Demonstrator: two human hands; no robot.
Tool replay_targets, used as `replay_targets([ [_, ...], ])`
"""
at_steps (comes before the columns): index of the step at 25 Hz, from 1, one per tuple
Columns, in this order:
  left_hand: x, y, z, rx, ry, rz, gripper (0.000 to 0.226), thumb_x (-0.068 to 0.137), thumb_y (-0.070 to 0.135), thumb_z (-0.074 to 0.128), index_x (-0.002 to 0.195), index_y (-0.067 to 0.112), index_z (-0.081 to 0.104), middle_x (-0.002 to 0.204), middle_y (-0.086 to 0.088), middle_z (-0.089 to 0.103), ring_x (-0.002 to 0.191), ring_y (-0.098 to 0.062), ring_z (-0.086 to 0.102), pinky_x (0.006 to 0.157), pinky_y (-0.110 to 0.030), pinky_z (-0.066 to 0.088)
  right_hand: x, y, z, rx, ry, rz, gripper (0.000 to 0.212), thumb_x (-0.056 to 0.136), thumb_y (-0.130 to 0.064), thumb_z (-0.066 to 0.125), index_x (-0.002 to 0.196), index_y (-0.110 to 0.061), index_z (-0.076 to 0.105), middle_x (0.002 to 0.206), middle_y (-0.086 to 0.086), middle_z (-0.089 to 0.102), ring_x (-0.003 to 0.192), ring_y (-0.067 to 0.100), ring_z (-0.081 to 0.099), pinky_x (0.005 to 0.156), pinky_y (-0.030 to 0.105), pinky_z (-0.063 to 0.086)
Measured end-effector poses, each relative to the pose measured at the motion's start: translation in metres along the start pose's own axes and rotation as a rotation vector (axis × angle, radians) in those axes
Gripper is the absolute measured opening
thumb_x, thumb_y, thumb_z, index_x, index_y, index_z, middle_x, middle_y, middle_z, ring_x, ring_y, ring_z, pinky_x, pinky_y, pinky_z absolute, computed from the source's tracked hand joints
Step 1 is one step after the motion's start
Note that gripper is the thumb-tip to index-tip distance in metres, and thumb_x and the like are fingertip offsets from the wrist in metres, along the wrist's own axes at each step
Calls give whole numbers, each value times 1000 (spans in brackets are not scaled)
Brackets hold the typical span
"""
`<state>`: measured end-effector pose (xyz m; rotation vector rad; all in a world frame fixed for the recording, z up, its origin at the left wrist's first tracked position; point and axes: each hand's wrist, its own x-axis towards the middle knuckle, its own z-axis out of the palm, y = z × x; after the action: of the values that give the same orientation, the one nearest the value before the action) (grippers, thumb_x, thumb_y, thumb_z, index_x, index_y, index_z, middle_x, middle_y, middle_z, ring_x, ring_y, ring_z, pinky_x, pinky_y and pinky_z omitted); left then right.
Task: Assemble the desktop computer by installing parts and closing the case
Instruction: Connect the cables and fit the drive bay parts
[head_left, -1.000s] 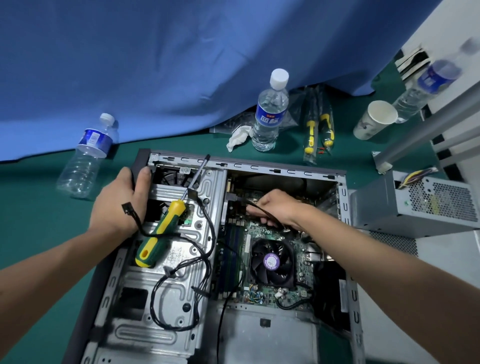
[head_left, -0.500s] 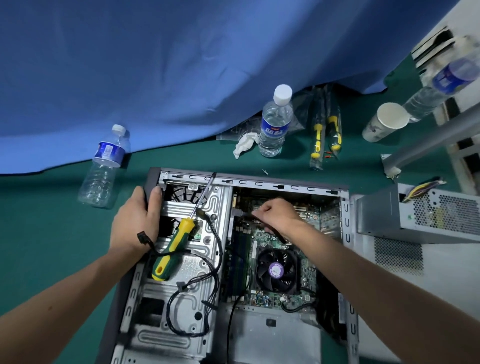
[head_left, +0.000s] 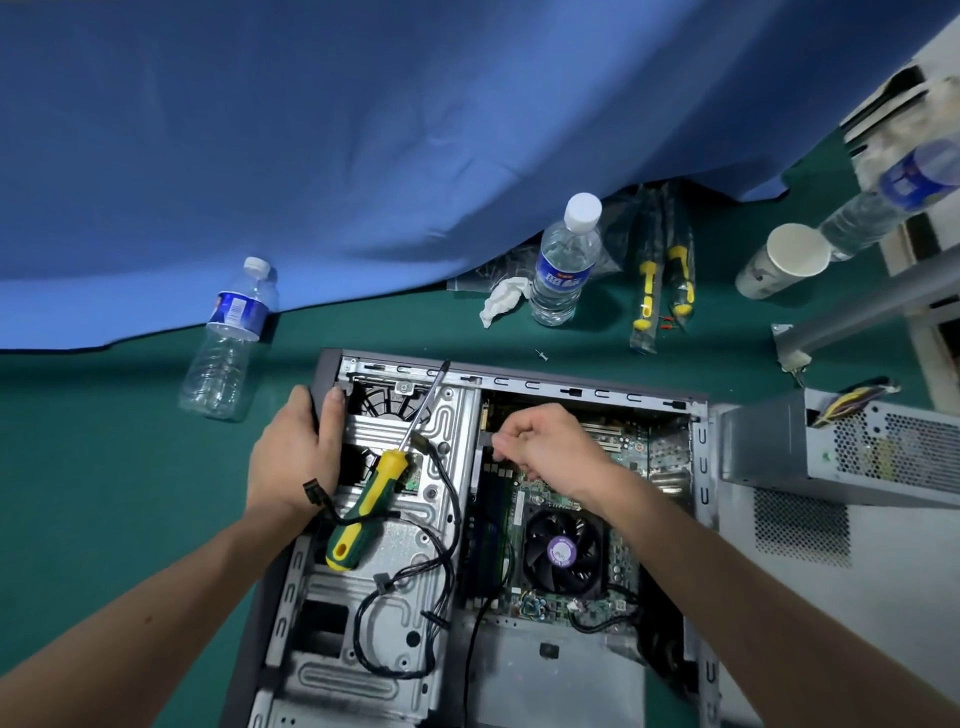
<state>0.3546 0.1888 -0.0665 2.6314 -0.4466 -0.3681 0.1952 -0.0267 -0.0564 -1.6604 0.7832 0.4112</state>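
An open grey computer case (head_left: 587, 382) lies flat on the green table. My left hand (head_left: 293, 457) grips its far left corner, thumb inside the rim. My right hand (head_left: 545, 441) reaches into the case above the motherboard (head_left: 623, 457), its curled fingers pinching a small dark cable connector near the board's upper left edge. A black CPU fan (head_left: 563, 553) sits below that hand. A green and yellow screwdriver (head_left: 371, 493) lies on the metal drive cage (head_left: 395, 597), among loose black cables (head_left: 410, 618).
A grey power supply (head_left: 852, 457) with coloured wires sits right of the case. Behind the case stand a water bottle (head_left: 563, 265), crumpled tissue (head_left: 498, 301), packaged screwdrivers (head_left: 662, 280), a paper cup (head_left: 784, 260) and a loose screw (head_left: 542, 355). Another bottle (head_left: 226, 343) lies at left. A blue cloth (head_left: 363, 130) hangs behind.
The view has tilted down and the case sits lower in frame. My right hand has shifted slightly left over the board's upper left edge. The left hand keeps its grip.
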Motion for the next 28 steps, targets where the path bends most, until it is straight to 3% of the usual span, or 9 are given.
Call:
replay_targets([
  [3, -2, 1, -1, -9, -7, -11, 47, 99, 59, 26, 73, 19, 28, 65, -9, 49, 59, -22, 47, 52, -36, 28, 1, 8, -3, 125, -97, 5, 20, 97, -25, 59, 82, -21, 71, 60, -12, 62, 61, 6, 55, 58, 21, 47],
  [6, -3, 0, -2, -15, -11, -6, 47, 99, 59, 26, 73, 20, 28, 65, -9, 49, 59, -22, 47, 52, -35, 28, 4, 23, -10, 446, -78, 80, 21, 100, -24, 54, 94, -15, 71, 81, 1, 67, 72, 14, 61, 61, 23, 51],
  [9, -2, -1, -1, -15, -12, -5, 47, 99, 60, 26, 73, 21, 27, 64, -8, 48, 58, -23, 47, 51, -35, 28, 24, 39, -15, -54, 47, 104, 13, 97, -26, 59, 107, -27, 68, 105, -4, 65, 81, 11, 60, 73, 25, 49],
  [11, -2, -2, -1, -22, -16, -8, 47, 100, 60, 26, 73, 21, 27, 64, -8, 48, 59, -23, 47, 51, -35, 29, 38, 38, -12, -283, 15, 100, 15, 94, -31, 63, 109, -29, 67, 107, -8, 66, 76, 8, 58, 67, 21, 46],
  [16, -2, -3, 0, -34, -17, -11, 48, 99, 62, 25, 73, 21, 27, 64, -8, 46, 58, -23, 46, 50, -34, 28, 62, 35, 1, -501, 13, 137, 14, 95, -29, 56, 95, -20, 67, 102, -1, 68, 85, 14, 56, 73, 23, 41],
  [20, -1, -3, 1, -19, -9, -5, 46, 100, 60, 26, 72, 23, 26, 64, -6, 46, 57, -21, 45, 50, -33, 26, 73, 28, 4, -536, -54, 255, 24, 95, -23, 47, 72, -27, 44, 93, -6, 53, 89, 15, 47, 76, 23, 35],
  [23, -2, -3, 1, -33, -6, -5, 46, 100, 59, 26, 72, 23, 26, 64, -6, 46, 58, -20, 46, 51, -34, 27, 63, 32, -1, -381, -17, 217, 8, 97, -27, 54, 89, -25, 56, 96, -6, 55, 88, 13, 50, 80, 24, 41],
  [25, -1, -3, 2, -32, -4, -4, 46, 100, 60, 26, 72, 23, 27, 65, -5, 47, 58, -20, 46, 53, -35, 28, 45, 34, -5, -116, 52, 163, 21, 97, -38, 55, 101, -20, 65, 99, -10, 63, 88, 12, 58, 85, 30, 50],
  [28, 1, -5, 3, -21, -12, -15, 46, 99, 60, 25, 73, 22, 28, 67, -5, 48, 60, -22, 47, 55, -37, 32, 16, 28, -3, 179, 78, -5, 35, 97, -48, 48, 95, -22, 71, 85, -8, 70, 69, 6, 61, 65, 26, 54],
])
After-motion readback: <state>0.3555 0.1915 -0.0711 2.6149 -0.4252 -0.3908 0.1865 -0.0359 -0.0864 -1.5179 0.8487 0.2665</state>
